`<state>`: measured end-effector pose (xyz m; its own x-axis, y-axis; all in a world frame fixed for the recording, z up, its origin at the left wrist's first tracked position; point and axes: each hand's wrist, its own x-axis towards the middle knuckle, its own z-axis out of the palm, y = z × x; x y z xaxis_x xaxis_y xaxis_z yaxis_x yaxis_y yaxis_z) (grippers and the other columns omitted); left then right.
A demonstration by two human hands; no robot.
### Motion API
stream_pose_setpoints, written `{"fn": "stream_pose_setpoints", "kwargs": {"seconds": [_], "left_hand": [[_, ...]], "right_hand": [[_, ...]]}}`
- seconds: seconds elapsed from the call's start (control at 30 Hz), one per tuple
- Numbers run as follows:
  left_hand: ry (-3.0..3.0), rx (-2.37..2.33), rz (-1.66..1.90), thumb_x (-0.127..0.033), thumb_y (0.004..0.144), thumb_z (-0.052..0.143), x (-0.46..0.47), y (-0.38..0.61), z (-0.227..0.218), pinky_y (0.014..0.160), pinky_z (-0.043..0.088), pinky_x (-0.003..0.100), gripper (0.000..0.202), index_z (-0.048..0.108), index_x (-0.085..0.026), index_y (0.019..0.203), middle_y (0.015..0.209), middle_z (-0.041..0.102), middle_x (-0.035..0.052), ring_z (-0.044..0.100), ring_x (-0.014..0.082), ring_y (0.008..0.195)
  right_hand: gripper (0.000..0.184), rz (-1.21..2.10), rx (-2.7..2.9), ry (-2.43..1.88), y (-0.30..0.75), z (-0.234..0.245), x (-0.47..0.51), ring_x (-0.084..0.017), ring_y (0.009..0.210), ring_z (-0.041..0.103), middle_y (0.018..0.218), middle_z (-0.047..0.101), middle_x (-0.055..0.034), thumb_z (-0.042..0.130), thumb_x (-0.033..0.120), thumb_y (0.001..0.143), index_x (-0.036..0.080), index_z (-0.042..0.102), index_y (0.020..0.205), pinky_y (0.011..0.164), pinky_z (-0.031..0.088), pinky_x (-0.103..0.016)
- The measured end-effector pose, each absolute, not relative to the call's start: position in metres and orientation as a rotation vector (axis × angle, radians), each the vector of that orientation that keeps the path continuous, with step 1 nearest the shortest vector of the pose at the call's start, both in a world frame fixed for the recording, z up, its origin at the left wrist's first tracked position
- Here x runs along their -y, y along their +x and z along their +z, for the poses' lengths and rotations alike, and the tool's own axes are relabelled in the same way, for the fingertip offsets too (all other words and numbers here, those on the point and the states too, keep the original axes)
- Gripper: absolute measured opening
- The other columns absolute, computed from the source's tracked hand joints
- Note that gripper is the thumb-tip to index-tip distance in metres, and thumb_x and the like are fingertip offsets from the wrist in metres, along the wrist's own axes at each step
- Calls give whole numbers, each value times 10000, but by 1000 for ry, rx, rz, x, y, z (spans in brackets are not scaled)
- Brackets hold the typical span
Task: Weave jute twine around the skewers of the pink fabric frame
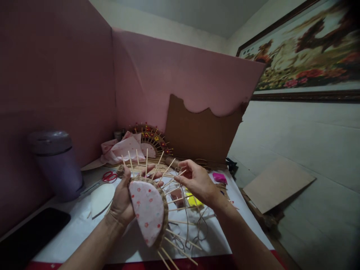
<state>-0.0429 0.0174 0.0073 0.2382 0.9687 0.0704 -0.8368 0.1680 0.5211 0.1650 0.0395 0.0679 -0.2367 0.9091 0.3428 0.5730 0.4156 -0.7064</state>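
My left hand (pixel 121 198) grips a half-round piece covered in pink floral cloth (pixel 147 212), edged with woven brown cord and ringed by thin wooden sticks that fan outward. My right hand (pixel 197 182) hovers just right of it, thumb and fingers pinched among the upper sticks on a thin strand of cord (pixel 180 173). Loose cord (pixel 197 225) trails down onto the white table cover (pixel 84 228) below both hands.
A finished fan-shaped piece with red beads (pixel 153 139) and pink cloth (pixel 120 150) lie at the back. Red-handled scissors (pixel 108 177), a purple lidded container (pixel 57 163), a black phone (pixel 30 236), a white half-disc (pixel 102 198), cardboard (pixel 201 129), yellow and pink scraps. Pink partitions enclose the table.
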Motion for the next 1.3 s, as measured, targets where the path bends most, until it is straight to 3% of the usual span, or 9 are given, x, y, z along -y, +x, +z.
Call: {"fn": "stream_pose_setpoints", "kwargs": {"seconds": [0.1, 0.17, 0.33, 0.6, 0.83, 1.0, 1.13, 1.23, 1.3], "left_hand": [[487, -312, 1322, -567, 839, 440, -19, -43, 6, 818, 497, 501, 658, 467, -127, 1328, 1034, 691, 209, 667, 333, 905], [471, -328, 1317, -571, 836, 445, -19, -42, 6, 815, 494, 516, 658, 472, -129, 1323, 1032, 694, 205, 666, 342, 904], [432, -356, 1335, -580, 832, 440, -17, -38, 8, 810, 501, 492, 627, 537, -129, 1257, 996, 706, 194, 678, 327, 873], [460, -346, 1362, -555, 845, 441, -16, -32, 4, 858, 478, 492, 609, 524, -129, 1271, 932, 718, 183, 676, 312, 894], [539, -495, 1492, -451, 870, 463, -8, -21, 20, 786, 509, 455, 505, 500, -144, 1270, 829, 717, 125, 686, 277, 784], [449, -739, 1741, -483, 913, 337, -10, -17, 15, 630, 502, 294, 393, 578, -177, 969, 717, 641, 31, 622, 160, 620], [443, -973, 1981, -362, 904, 452, -14, -22, 5, 532, 398, 183, 253, 561, -182, 764, 602, 537, -44, 509, 88, 524], [623, -940, 2180, -182, 836, 575, -13, -25, 13, 603, 383, 149, 58, 614, -208, 802, 701, 584, -52, 518, 82, 638], [860, -913, 2227, -105, 758, 643, -13, -25, 25, 729, 393, 157, 140, 657, -228, 823, 792, 614, -37, 541, 117, 820]], "right_hand": [[164, 790, 1856, -1279, 165, 66, -47, -137, 618, 592, 689, 651, -35, 655, 286, 720, 145, 599, 784, 584, 453, -261], [184, 1023, 1796, -1227, 166, 68, -51, -127, 567, 582, 626, 637, -34, 665, 304, 708, 147, 578, 668, 560, 454, -258], [268, 1362, 1586, -1042, 167, 67, -57, -123, 557, 608, 578, 631, -1, 770, 316, 572, 149, 593, 682, 563, 469, -251], [290, 1330, 1483, -926, 164, 58, -65, -113, 544, 608, 580, 634, 20, 787, 275, 528, 155, 593, 706, 567, 475, -256], [330, 1339, 1441, -935, 171, 60, -70, -114, 507, 616, 568, 651, 19, 766, 171, 534, 147, 575, 802, 531, 466, -238], [369, 1284, 1438, -951, 173, 58, -74, -109, 481, 605, 563, 661, 35, 712, 88, 577, 170, 521, 882, 505, 456, -224], [388, 1260, 1451, -966, 173, 56, -77, -119, 479, 603, 556, 657, 31, 693, 62, 588, 168, 503, 908, 491, 442, -224], [393, 1247, 1459, -957, 174, 57, -77, -121, 487, 602, 566, 657, 27, 682, 56, 596, 168, 499, 925, 504, 439, -228], [403, 1241, 1461, -951, 173, 58, -76, -118, 480, 594, 556, 648, 33, 672, 45, 597, 167, 493, 937, 510, 436, -229]]}}
